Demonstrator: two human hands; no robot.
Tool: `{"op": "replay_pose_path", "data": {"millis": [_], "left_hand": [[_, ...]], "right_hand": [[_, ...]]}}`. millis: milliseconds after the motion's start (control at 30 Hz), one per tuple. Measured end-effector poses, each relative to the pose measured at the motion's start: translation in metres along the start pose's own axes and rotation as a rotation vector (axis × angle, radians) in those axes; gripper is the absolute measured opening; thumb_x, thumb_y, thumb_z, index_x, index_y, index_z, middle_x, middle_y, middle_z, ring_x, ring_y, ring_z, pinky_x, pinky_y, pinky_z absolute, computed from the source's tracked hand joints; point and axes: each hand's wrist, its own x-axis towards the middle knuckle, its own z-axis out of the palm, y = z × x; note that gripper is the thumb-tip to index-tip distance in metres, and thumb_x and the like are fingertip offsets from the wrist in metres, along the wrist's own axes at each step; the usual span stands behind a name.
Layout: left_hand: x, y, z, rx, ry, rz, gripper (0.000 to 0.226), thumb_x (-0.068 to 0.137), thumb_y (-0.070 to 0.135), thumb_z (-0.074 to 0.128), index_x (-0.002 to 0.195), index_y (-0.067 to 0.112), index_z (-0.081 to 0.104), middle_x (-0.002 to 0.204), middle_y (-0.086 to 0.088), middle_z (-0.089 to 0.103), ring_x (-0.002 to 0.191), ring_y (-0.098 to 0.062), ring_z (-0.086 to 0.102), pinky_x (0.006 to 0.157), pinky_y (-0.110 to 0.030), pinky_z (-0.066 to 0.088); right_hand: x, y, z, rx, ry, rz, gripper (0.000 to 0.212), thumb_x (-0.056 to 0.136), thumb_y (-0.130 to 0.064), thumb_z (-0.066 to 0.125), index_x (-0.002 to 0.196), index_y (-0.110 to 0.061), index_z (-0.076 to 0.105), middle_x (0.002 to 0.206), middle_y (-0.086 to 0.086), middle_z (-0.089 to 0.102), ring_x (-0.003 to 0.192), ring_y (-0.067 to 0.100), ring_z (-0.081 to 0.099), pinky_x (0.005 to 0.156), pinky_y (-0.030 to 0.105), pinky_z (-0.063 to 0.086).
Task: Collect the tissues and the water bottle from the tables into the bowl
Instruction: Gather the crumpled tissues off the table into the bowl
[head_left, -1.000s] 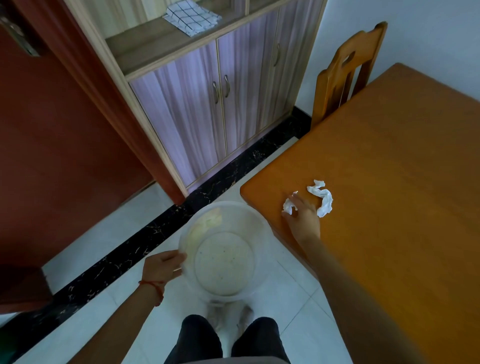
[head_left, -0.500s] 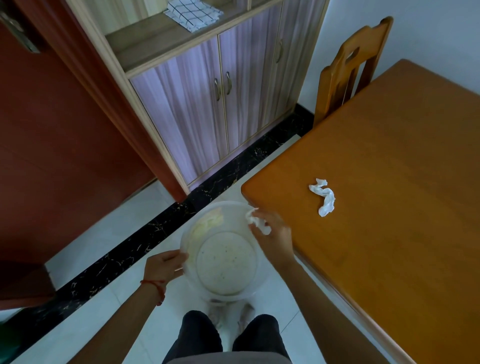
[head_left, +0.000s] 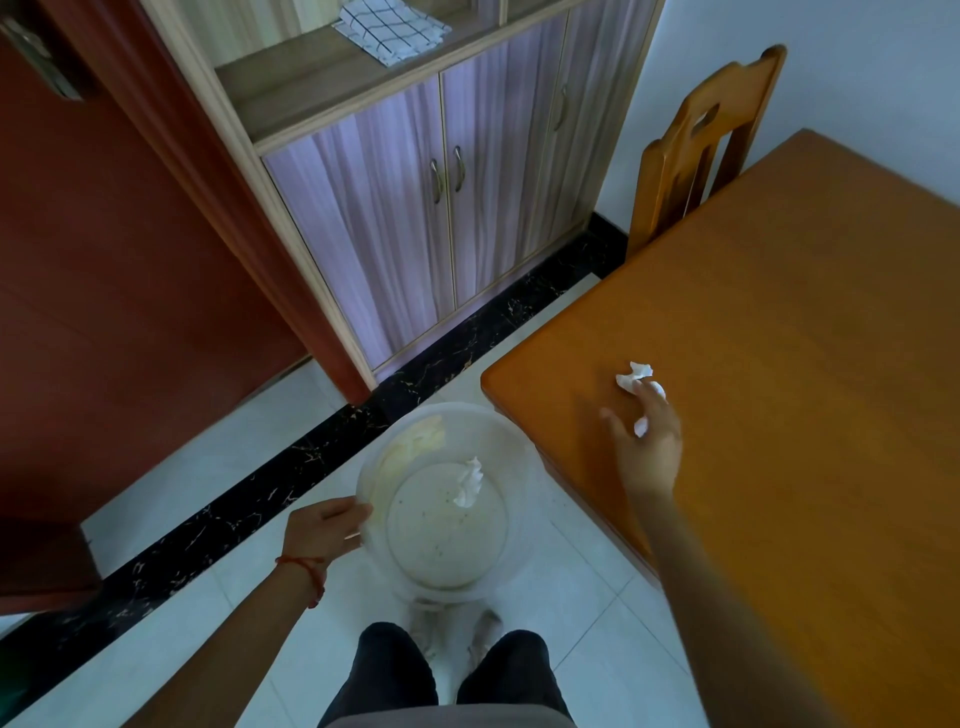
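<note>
My left hand (head_left: 324, 530) grips the left rim of a clear plastic bowl (head_left: 519, 499), held over the floor beside the table corner. One crumpled white tissue (head_left: 469, 483) lies inside the bowl. A second white tissue (head_left: 635, 376) lies on the orange wooden table (head_left: 805, 364). My right hand (head_left: 649, 441) rests over that tissue with fingers spread, covering its middle part. The fingers touch it but have not closed around it. No water bottle is in view.
A wooden chair (head_left: 696, 145) stands at the table's far side. A cabinet with purple doors (head_left: 415, 218) faces me, a checked cloth (head_left: 392, 28) on its shelf. A red-brown door (head_left: 104, 260) is at the left. Tiled floor and my legs lie below.
My right hand carried the first tissue from the table to the bowl and dropped it in. It then went back to the table and now covers the second tissue.
</note>
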Motion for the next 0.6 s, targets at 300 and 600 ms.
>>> {"op": "replay_pose_path", "data": {"millis": [300, 600], "left_hand": [[-0.001, -0.001, 0.001, 0.002, 0.008, 0.011, 0.008, 0.078, -0.001, 0.064, 0.082, 0.006, 0.066, 0.083, -0.009, 0.066, 0.075, -0.024, 0.062, 0.05, -0.019, 0.056], [0.004, -0.004, 0.0, 0.007, 0.006, 0.031, 0.02, 0.078, 0.001, 0.065, 0.097, 0.002, 0.065, 0.089, -0.011, 0.066, 0.083, -0.028, 0.061, 0.066, -0.031, 0.055]], "right_hand": [[0.042, 0.024, -0.01, -0.149, -0.046, 0.044, 0.054, 0.075, -0.028, 0.051, 0.124, -0.007, 0.052, 0.129, 0.017, 0.055, 0.12, 0.038, 0.046, 0.094, 0.045, 0.04], [0.033, 0.027, 0.0, -0.099, -0.008, 0.04, 0.033, 0.083, 0.001, 0.053, 0.115, -0.005, 0.06, 0.103, 0.022, 0.065, 0.097, 0.038, 0.058, 0.079, 0.047, 0.05]]}}
